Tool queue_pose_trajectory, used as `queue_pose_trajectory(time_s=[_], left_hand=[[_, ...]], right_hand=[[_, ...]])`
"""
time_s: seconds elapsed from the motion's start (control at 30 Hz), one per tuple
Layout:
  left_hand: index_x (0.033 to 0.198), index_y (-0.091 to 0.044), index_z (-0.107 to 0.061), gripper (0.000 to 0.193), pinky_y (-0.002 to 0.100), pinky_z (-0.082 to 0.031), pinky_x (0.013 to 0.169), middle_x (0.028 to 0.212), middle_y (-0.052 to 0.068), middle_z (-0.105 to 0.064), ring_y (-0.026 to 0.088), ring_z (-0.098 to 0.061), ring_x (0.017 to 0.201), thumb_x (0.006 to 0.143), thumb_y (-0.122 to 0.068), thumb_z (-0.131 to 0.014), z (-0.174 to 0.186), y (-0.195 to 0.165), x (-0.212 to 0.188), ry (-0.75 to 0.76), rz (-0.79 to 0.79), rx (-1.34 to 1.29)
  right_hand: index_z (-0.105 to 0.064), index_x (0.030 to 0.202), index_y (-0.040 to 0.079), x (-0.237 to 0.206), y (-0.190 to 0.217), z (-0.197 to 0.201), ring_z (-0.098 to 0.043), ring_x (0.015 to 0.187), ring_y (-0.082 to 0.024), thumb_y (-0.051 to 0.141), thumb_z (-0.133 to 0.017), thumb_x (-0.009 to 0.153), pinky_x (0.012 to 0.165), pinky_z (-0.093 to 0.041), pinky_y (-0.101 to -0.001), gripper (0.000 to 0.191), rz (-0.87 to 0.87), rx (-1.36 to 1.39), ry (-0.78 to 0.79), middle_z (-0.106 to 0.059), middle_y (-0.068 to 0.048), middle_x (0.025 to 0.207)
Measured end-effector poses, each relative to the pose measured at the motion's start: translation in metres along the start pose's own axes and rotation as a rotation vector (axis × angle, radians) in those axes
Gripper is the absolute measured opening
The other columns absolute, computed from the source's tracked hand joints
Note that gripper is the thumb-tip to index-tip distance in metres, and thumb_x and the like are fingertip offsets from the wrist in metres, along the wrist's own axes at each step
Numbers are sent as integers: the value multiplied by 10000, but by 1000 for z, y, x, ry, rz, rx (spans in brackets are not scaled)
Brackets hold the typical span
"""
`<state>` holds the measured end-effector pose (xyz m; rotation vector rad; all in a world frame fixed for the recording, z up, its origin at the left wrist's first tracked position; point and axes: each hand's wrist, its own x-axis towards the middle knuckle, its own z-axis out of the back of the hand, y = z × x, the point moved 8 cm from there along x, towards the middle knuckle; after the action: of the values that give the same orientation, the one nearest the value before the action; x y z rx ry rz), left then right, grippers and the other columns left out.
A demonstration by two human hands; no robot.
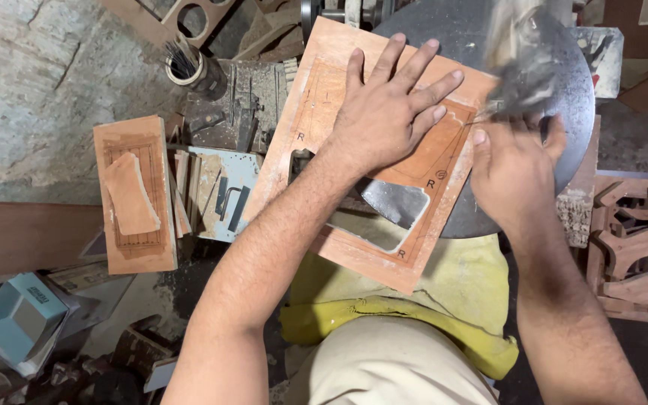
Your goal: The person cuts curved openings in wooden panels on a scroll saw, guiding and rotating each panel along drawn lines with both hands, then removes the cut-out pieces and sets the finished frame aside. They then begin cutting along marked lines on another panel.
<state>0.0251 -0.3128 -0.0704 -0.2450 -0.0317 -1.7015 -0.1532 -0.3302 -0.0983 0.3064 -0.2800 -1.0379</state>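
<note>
A flat brown board (316,112) with drawn outlines and a cut-out hole lies on a round grey metal saw table (575,97). My left hand (388,109) presses flat on the board, fingers spread. My right hand (511,169) grips the board's right edge, close to a blurred moving machine part (523,71) above the table. The board's near corner hangs over my lap.
A second board (135,195) with a cut piece on it lies at left beside a light blue metal box (226,191). A can of thin rods (185,64) stands behind. Carved wooden pieces (639,247) are at right. A blue carton (20,319) sits low left.
</note>
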Motion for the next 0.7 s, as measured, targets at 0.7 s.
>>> queue_pose_trajectory(time_s=[0.7], left_hand=[[1540, -360, -451, 503, 651, -399, 968, 1606, 110, -354, 404, -420, 1349, 1062, -517, -463, 5, -4, -20, -13, 77, 47]], right_hand=[[-471, 1643, -14, 20, -9, -1, -396, 1477, -345, 163, -463, 1028, 1267, -59, -667, 640, 174, -25, 20, -575, -259, 1457]])
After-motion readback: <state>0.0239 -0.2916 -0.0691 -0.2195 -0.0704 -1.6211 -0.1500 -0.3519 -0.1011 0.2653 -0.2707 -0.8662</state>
